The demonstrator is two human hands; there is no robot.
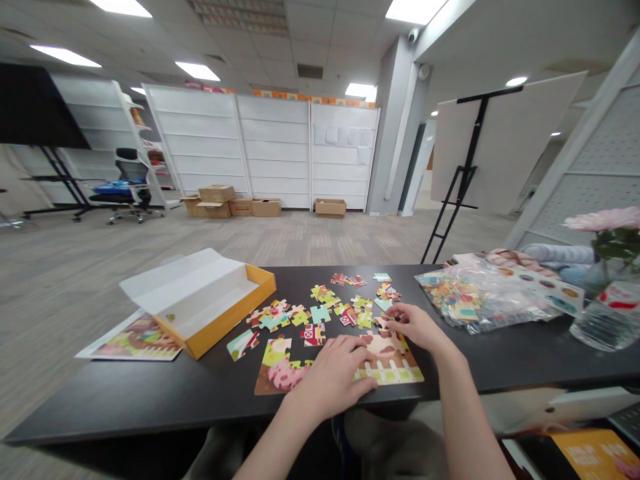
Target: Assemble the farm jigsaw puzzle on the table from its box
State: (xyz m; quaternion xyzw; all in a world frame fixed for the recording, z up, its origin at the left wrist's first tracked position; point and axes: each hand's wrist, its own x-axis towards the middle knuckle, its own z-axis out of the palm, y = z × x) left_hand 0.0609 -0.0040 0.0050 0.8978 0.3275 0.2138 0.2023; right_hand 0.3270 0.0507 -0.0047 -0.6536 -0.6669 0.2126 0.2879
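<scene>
My left hand (336, 373) lies palm down with fingers stretched over the partly assembled jigsaw puzzle (395, 372), covering its middle. A pink pig shows at the puzzle's left end, a brown-spotted animal and white fence at its right. At the upper right edge of the puzzle, my right hand (414, 325) pinches a pink puzzle piece (381, 323) between thumb and fingers; whether it is joined to the rest I cannot tell. Loose puzzle pieces (321, 313) are scattered behind the puzzle, among them a red barn piece (313, 335) just beyond my left hand.
An open yellow box (230, 319) stands at the left, partly over a picture sheet (135, 339). On the right lie a clear plastic bag of pieces (460, 300) and a glass vase (607, 320) with a pink flower. The black table's (150, 393) front edge is close to my body.
</scene>
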